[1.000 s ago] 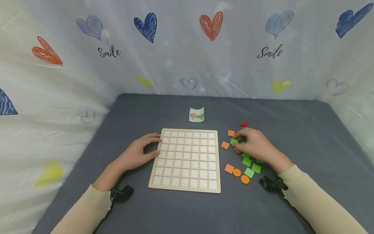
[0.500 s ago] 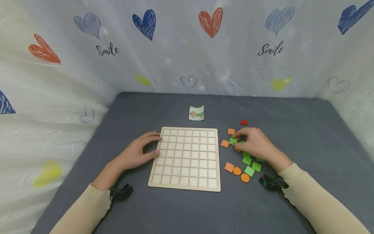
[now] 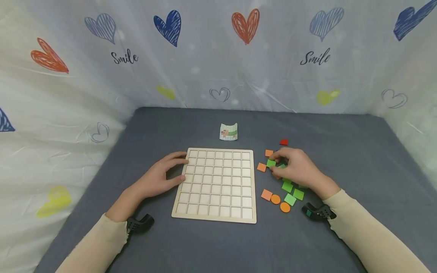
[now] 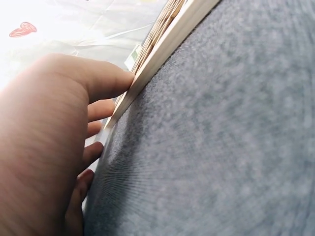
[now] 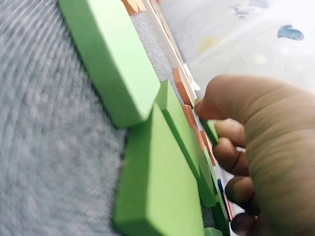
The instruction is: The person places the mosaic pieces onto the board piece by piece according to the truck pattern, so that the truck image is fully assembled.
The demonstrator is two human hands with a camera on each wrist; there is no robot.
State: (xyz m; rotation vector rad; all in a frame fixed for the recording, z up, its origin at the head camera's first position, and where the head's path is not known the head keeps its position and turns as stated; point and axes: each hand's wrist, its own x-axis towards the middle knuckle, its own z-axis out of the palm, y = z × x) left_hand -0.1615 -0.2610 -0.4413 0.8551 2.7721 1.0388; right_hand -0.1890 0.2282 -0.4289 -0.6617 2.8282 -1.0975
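Plainly, the wooden board (image 3: 215, 218) lies just to the right of the left hand (image 3: 158, 176), a pale flat tray ruled by thin raised ribs into shallow square compartments whose wooden floors show. The left hand is half spread, its thumb and fingers relaxed and resting against the board's near side edge; it grips nothing.

The right hand (image 3: 300, 167) is nearly closed at the tips, pinching a small green square (image 3: 271, 163) between thumb and fingers, well to the right of the board.

Around that hand lie flat pieces with straight, crisp edges. Under its palm and nearer the body are more green squares (image 3: 290, 199), which the right wrist view shows as thick, smooth slabs, some touching. Left of its fingertips sits an orange square (image 3: 261, 167); below them are two smooth orange discs (image 3: 285, 207). A red piece (image 3: 283, 142) rests just beyond its knuckles.

Ahead of both hands, past the board, a curled picture card (image 3: 228, 132) stands out on the grey woven cloth (image 3: 211, 246).
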